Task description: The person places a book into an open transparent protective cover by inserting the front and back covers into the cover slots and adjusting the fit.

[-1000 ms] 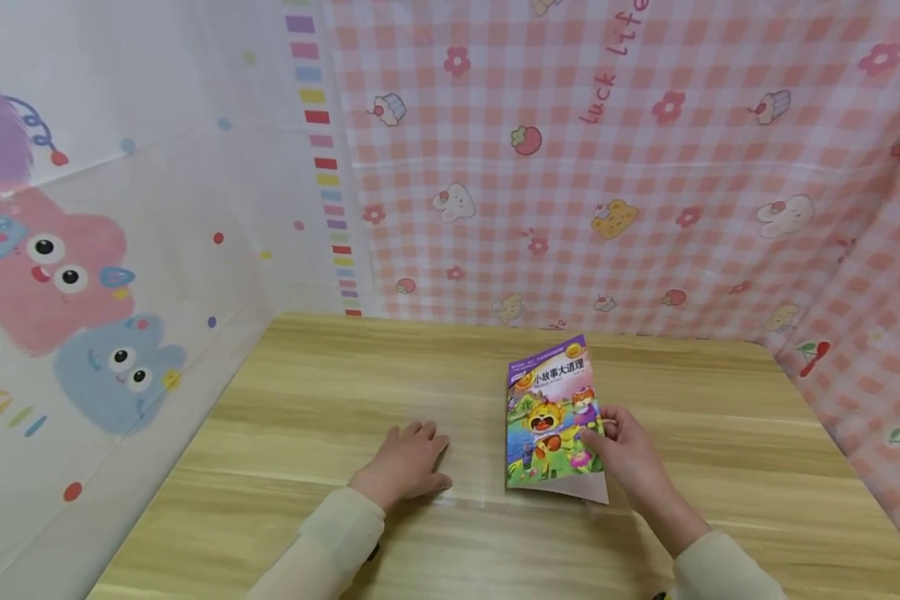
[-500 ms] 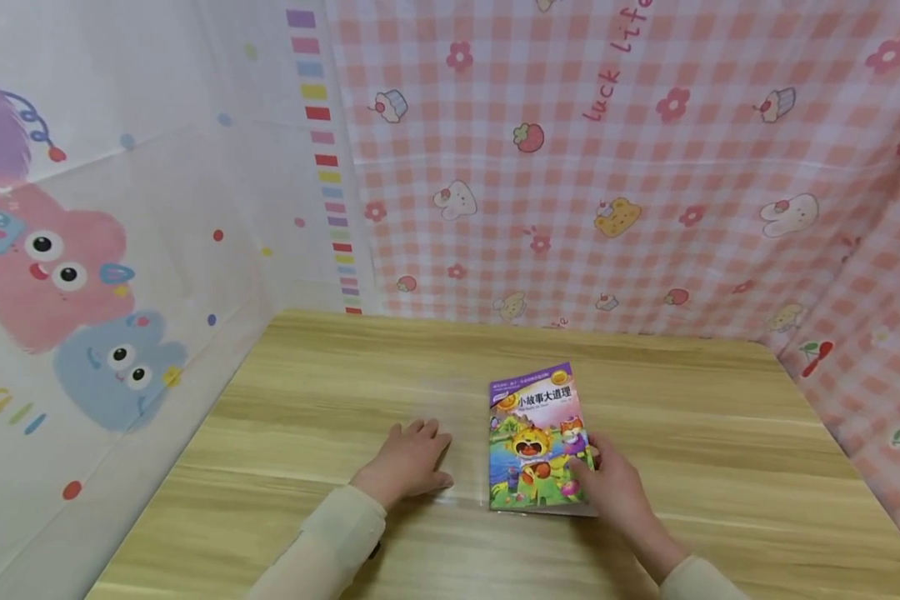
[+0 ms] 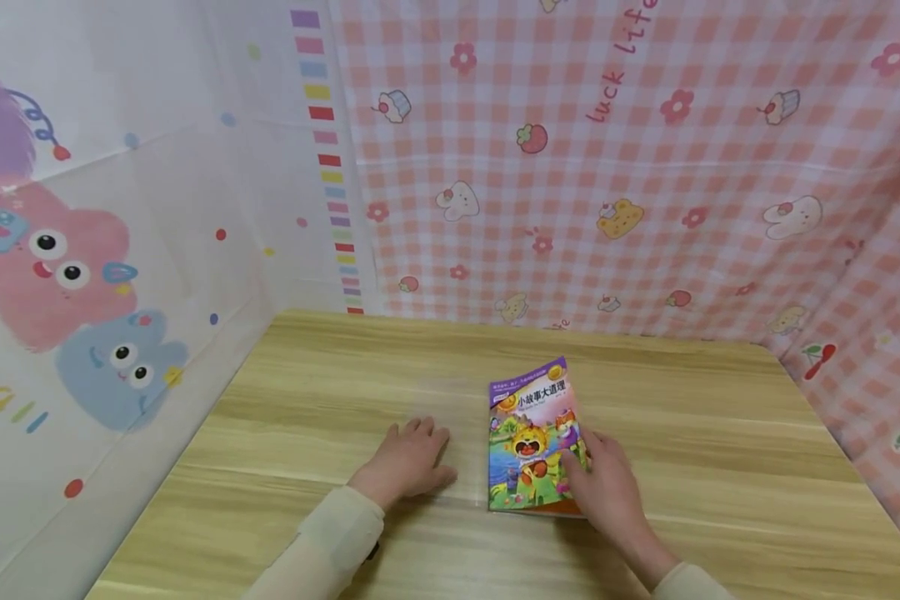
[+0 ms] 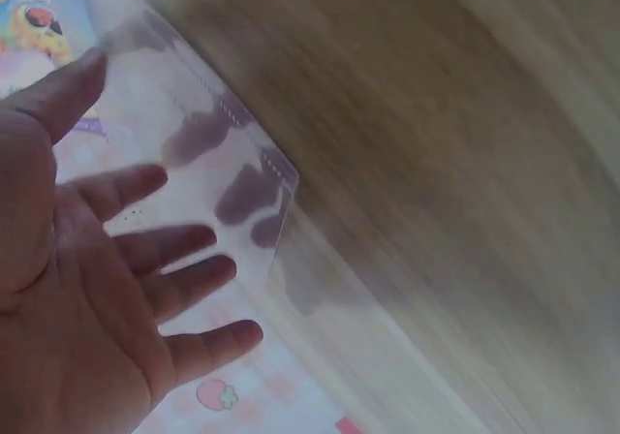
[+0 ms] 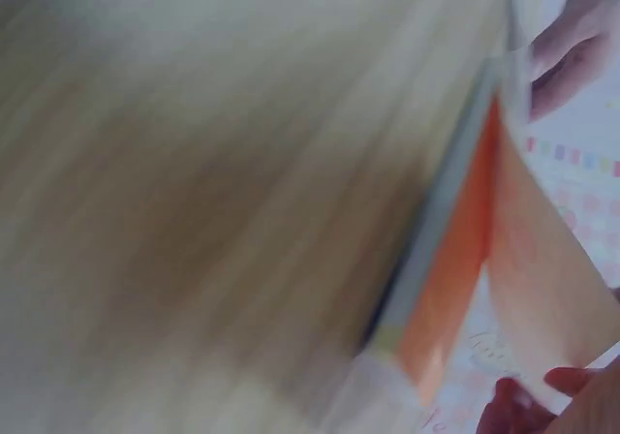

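Observation:
A colourful children's storybook (image 3: 528, 450) with a cartoon lion on its cover lies right of the table's middle. My right hand (image 3: 607, 483) pinches the right edge of its front cover, thumb on top. The right wrist view shows this cover (image 5: 542, 250) lifted partly off an orange inner page (image 5: 455, 260), with my right fingertips (image 5: 572, 381) at its edge. To the left, my left hand (image 3: 408, 458) rests with spread fingers on a clear plastic sheet (image 3: 465, 475). In the left wrist view the sheet's stitched-looking edge (image 4: 242, 114) runs beyond my fingers.
A wood-grain table (image 3: 307, 375) lies beneath both hands. Behind it hangs a pink checked cloth (image 3: 570, 183), and a white cartoon-printed cloth (image 3: 195, 358) closes the left side. Another checked cloth (image 3: 870, 400) stands along the right edge.
My right hand has brought the storybook left and nearer, down beside my left hand. Its front cover now stands slightly raised, showing orange beneath. My left hand has stayed in place.

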